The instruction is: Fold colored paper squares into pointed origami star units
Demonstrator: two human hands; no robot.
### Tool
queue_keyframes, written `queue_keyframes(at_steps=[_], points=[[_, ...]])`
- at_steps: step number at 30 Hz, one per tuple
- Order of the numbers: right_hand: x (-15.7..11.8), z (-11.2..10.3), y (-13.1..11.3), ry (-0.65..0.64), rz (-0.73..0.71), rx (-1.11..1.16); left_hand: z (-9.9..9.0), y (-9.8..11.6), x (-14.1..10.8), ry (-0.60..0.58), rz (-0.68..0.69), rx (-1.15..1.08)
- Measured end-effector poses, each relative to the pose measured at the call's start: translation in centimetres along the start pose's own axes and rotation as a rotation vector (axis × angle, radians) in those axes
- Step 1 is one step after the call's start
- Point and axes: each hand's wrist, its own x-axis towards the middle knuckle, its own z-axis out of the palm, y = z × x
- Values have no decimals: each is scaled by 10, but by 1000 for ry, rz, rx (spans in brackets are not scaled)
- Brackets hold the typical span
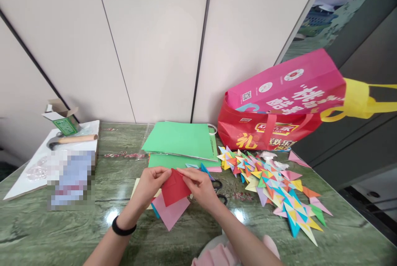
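Note:
A square of red paper (175,191) with crease lines is held up between both hands near the middle of the table. My left hand (154,181) pinches its upper left edge, thumb and fingertips together. On the upper right edge, my right hand (199,183) grips the same paper. Beneath it lie a pink paper square (170,216) and bits of cream and blue paper, partly covered. A pair of black-handled scissors (222,197) lies just right of my right hand, its blades hidden.
Green paper sheets (181,140) are stacked behind my hands. Many folded colourful paper points (269,179) spread to the right. A red gift bag (248,129) and a pink bag (288,84) stand behind them. At left are a white board (89,142), a hammer-like tool (77,139) and a small green box (66,124).

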Motion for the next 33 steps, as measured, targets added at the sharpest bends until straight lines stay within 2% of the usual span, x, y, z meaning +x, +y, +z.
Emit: queue_keyframes(at_steps=[4,9,13,17,21,27,31,33], points=[[-1,1,-4,-49,-21,35,0,-5,1,82,92,93],[-1,-1,-6,-89,54,98,0,-6,2,80,133,158],[0,-1,-3,0,160,171,3,-3,1,61,157,219],[1,0,1,28,357,354,6,0,-1,18,149,254],[1,1,2,3,460,466,7,1,-3,-7,131,255],[1,0,7,72,481,484,8,2,-4,-49,90,256],[1,0,10,123,470,479,8,1,-4,-140,11,192],[2,0,10,127,481,484,7,1,-4,-142,-31,173]])
